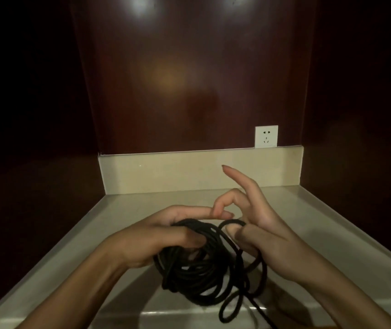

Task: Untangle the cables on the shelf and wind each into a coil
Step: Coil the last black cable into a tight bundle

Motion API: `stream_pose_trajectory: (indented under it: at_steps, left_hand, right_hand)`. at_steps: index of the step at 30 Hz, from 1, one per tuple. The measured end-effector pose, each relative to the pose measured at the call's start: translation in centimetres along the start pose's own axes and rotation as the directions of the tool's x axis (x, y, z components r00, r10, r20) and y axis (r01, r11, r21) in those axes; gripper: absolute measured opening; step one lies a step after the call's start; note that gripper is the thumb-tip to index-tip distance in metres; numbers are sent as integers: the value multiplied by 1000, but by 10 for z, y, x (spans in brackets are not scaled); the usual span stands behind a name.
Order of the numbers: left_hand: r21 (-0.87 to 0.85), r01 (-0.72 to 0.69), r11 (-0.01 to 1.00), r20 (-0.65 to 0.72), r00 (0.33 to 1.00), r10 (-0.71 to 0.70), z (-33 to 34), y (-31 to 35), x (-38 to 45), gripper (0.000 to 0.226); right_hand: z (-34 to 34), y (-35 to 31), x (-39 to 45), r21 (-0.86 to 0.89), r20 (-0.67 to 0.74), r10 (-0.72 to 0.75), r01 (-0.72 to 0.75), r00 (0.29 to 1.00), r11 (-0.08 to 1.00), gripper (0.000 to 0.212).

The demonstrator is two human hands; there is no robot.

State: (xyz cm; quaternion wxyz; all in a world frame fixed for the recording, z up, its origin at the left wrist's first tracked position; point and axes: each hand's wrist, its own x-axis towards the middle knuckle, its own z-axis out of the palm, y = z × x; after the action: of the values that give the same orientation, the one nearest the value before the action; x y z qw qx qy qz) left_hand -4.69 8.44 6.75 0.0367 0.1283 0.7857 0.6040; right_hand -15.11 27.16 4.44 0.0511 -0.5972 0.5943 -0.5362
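A black cable (196, 271) hangs in a loose coil above the shelf's (320, 233) front edge. The left hand (156, 236) grips the bundled loops; the right hand (253, 224) pinches one strand, forefinger extended. A white socket (266, 136) sits on the back wall.

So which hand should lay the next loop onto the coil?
Probably the right hand: it already pinches a free loop of the black cable, while the left hand grips the coiled bundle and looks best kept as anchor.
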Motion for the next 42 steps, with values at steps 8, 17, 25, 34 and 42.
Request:
stream_pose_trajectory:
  at_steps: [8, 17, 25, 34, 42]
  left_hand:
    - [116, 21, 993, -96, 995, -10, 1, 0, 7, 37]
    - [234, 34, 972, -297, 954, 38, 4, 4, 6, 24]
    - [325, 37, 945, -501, 854, 139, 3, 8, 1, 25]
    - [380, 30, 924, -599, 769, 221, 6, 4, 0, 6]
    - [487, 25, 873, -656, 671, 346, 13, 6, 2, 7]
  right_hand:
    - [1, -5, 0, -98, -32, -19, 16, 999, 995, 78]
    - [-1, -12, -2, 244, -212, 396, -344, 894, 907, 17]
    - [17, -3, -13, 447, -174, 523, -407, 834, 797, 24]
    - [38, 2, -10, 158, -390, 348, -311, 852, 937, 24]
    - [34, -1, -1, -67, -402, 166, -210, 900, 975, 6]
